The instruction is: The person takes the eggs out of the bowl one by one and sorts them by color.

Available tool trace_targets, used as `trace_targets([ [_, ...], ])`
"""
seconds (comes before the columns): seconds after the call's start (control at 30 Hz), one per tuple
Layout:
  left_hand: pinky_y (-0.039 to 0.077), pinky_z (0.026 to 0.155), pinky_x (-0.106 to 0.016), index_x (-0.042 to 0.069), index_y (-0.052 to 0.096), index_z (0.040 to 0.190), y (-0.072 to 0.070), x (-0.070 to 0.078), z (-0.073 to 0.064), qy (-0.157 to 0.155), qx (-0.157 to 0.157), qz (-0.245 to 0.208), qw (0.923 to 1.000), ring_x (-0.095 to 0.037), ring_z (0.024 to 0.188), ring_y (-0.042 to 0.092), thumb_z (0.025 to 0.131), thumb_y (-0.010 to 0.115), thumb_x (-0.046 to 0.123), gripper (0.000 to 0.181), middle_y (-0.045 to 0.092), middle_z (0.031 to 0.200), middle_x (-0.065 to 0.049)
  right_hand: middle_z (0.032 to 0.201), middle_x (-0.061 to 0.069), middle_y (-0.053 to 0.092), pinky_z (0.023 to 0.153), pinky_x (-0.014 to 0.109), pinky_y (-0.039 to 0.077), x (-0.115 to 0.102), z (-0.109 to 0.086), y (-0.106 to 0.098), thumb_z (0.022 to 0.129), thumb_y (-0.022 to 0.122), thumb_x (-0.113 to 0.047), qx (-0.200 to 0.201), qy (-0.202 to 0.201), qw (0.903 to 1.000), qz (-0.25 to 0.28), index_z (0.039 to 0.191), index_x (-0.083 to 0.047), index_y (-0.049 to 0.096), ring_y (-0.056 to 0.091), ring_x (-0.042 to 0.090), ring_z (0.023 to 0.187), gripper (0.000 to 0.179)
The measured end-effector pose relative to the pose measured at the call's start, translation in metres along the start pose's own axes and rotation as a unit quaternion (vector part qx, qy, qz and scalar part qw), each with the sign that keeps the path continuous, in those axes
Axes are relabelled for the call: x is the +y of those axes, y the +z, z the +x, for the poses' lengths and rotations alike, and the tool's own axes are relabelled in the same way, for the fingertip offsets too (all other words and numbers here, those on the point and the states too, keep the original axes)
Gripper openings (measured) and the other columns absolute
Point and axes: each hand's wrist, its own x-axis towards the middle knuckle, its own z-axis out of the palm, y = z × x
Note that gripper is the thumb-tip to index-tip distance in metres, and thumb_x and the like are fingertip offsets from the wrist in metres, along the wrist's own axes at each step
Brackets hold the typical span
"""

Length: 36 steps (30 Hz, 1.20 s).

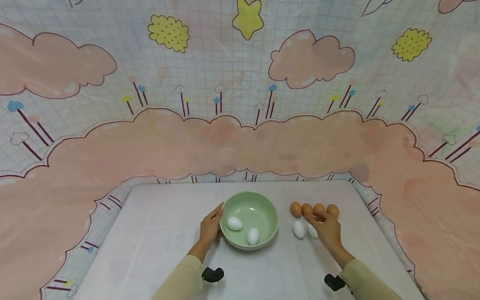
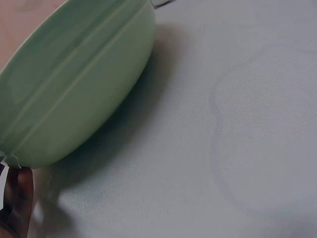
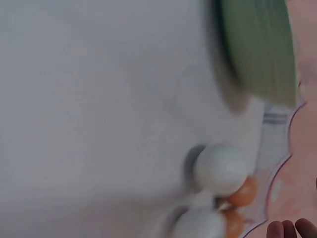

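Note:
A light green bowl (image 1: pixel 268 216) stands on the white table, with two white eggs (image 1: pixel 234 223) inside it. My left hand (image 1: pixel 211 227) holds the bowl at its left side; in the left wrist view a finger (image 2: pixel 20 198) touches the outer wall. To the right of the bowl, several brown eggs (image 1: pixel 296 209) form a row, and white eggs (image 1: pixel 298 230) lie in front of them. Over these eggs my right hand (image 1: pixel 327 231) reaches with its fingers loosely extended, partly covering a white egg and the brown ones. No egg shows between its fingers (image 3: pixel 289 229) in the right wrist view.
The table (image 1: pixel 168 221) is covered in white, and its far edge meets a patterned cloth (image 1: pixel 247 146) hanging behind. Dark wrist straps (image 1: pixel 213 274) show below both hands.

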Motion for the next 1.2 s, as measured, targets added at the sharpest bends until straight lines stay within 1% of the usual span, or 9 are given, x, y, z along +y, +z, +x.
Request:
trace_targets([
  [0.17, 0.037, 0.108, -0.052, 0.026, 0.058, 0.139, 0.000, 0.000, 0.000, -0.002, 0.002, 0.004, 1.0000, -0.032, 0.129, 0.050, 0.101, 0.050, 0.045, 0.043, 0.052, 0.144, -0.008, 0.104, 0.019, 0.071, 0.072, 0.013, 0.050, -0.036, -0.005, 0.029, 0.084, 0.080, -0.018, -0.025, -0.045, 0.9978, 0.042, 0.118, 0.006, 0.068, 0.067, 0.031, 0.098, 0.044],
  [0.3, 0.039, 0.105, -0.050, 0.025, 0.058, 0.139, 0.000, 0.001, -0.001, 0.001, 0.002, 0.008, 1.0000, -0.031, 0.124, 0.052, 0.102, 0.049, 0.045, 0.043, 0.053, 0.144, -0.009, 0.109, 0.016, 0.072, 0.073, 0.020, 0.055, -0.058, -0.011, 0.056, 0.081, 0.082, -0.020, -0.049, -0.055, 0.9948, 0.071, 0.118, 0.003, 0.069, 0.067, 0.027, 0.097, 0.045],
  [0.4, 0.044, 0.097, -0.044, 0.026, 0.057, 0.140, 0.000, 0.002, -0.001, 0.002, 0.001, 0.011, 0.9999, -0.030, 0.121, 0.053, 0.102, 0.048, 0.046, 0.044, 0.053, 0.144, -0.009, 0.110, 0.014, 0.072, 0.074, 0.024, 0.056, -0.067, -0.016, 0.074, 0.081, 0.083, -0.023, -0.075, -0.057, 0.9927, 0.076, 0.120, 0.001, 0.069, 0.068, 0.025, 0.097, 0.049],
  [0.53, 0.045, 0.084, -0.033, 0.028, 0.058, 0.139, 0.000, 0.003, -0.002, -0.007, 0.000, 0.012, 0.9999, -0.028, 0.117, 0.055, 0.102, 0.049, 0.045, 0.042, 0.054, 0.143, -0.007, 0.108, 0.011, 0.074, 0.073, 0.028, 0.056, -0.071, -0.023, 0.094, 0.080, 0.083, -0.029, -0.111, -0.065, 0.9908, 0.042, 0.120, 0.000, 0.069, 0.069, 0.023, 0.094, 0.052],
  [0.63, 0.044, 0.082, -0.032, 0.028, 0.058, 0.139, 0.001, 0.002, -0.002, -0.008, 0.001, 0.016, 0.9998, -0.028, 0.116, 0.055, 0.102, 0.049, 0.045, 0.042, 0.054, 0.143, -0.007, 0.106, 0.011, 0.074, 0.072, 0.030, 0.057, -0.072, -0.027, 0.103, 0.078, 0.084, -0.031, -0.133, -0.081, 0.9877, 0.017, 0.117, 0.001, 0.071, 0.070, 0.022, 0.089, 0.053],
  [0.77, 0.044, 0.093, -0.040, 0.030, 0.058, 0.138, 0.001, 0.002, -0.001, -0.008, 0.002, 0.006, 0.9999, -0.029, 0.120, 0.054, 0.101, 0.050, 0.046, 0.041, 0.054, 0.143, -0.006, 0.103, 0.015, 0.074, 0.069, 0.030, 0.057, -0.072, -0.029, 0.111, 0.075, 0.086, -0.031, -0.153, -0.111, 0.9820, -0.002, 0.110, 0.003, 0.073, 0.070, 0.019, 0.083, 0.050],
  [0.9, 0.040, 0.104, -0.050, 0.028, 0.059, 0.138, 0.001, 0.002, 0.000, 0.001, 0.004, 0.000, 1.0000, -0.032, 0.128, 0.051, 0.101, 0.050, 0.045, 0.042, 0.054, 0.144, -0.007, 0.103, 0.017, 0.074, 0.069, 0.031, 0.057, -0.073, -0.030, 0.116, 0.074, 0.087, -0.031, -0.171, -0.122, 0.9776, -0.020, 0.105, 0.006, 0.074, 0.070, 0.018, 0.081, 0.050],
  [1.0, 0.039, 0.105, -0.052, 0.026, 0.059, 0.138, 0.000, 0.002, 0.000, 0.003, 0.004, 0.000, 1.0000, -0.033, 0.130, 0.050, 0.101, 0.051, 0.046, 0.043, 0.053, 0.144, -0.008, 0.104, 0.018, 0.074, 0.071, 0.033, 0.058, -0.074, -0.033, 0.119, 0.072, 0.087, -0.032, -0.182, -0.120, 0.9753, -0.036, 0.104, 0.007, 0.073, 0.071, 0.020, 0.084, 0.052],
  [1.2, 0.044, 0.095, -0.042, 0.029, 0.059, 0.138, 0.000, 0.002, -0.001, -0.010, 0.006, 0.000, 0.9999, -0.030, 0.121, 0.053, 0.101, 0.051, 0.047, 0.042, 0.054, 0.144, -0.007, 0.102, 0.017, 0.074, 0.079, 0.039, 0.058, -0.076, -0.037, 0.124, 0.067, 0.090, -0.036, -0.173, -0.133, 0.9705, -0.102, 0.100, 0.005, 0.075, 0.070, 0.028, 0.095, 0.054],
])
